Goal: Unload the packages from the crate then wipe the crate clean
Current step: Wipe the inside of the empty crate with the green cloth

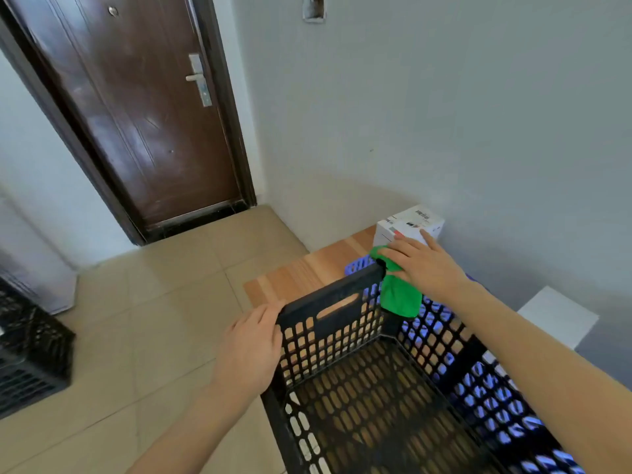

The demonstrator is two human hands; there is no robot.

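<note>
A black perforated plastic crate [328, 331] stands on a wooden table [307, 271] and nothing lies inside it. My left hand [251, 347] grips the crate's far left corner rim. My right hand [422, 265] presses a green cloth [398, 292] onto the far right corner of the rim; the cloth hangs down over the wall. A white package [408, 225] sits on the table by the wall, just beyond my right hand.
A blue perforated basket [359, 265] shows behind and to the right of the crate. Another white box [557, 316] lies lower at the right. A second black crate [30, 354] stands on the tiled floor at the left. A brown door [136, 107] is ahead.
</note>
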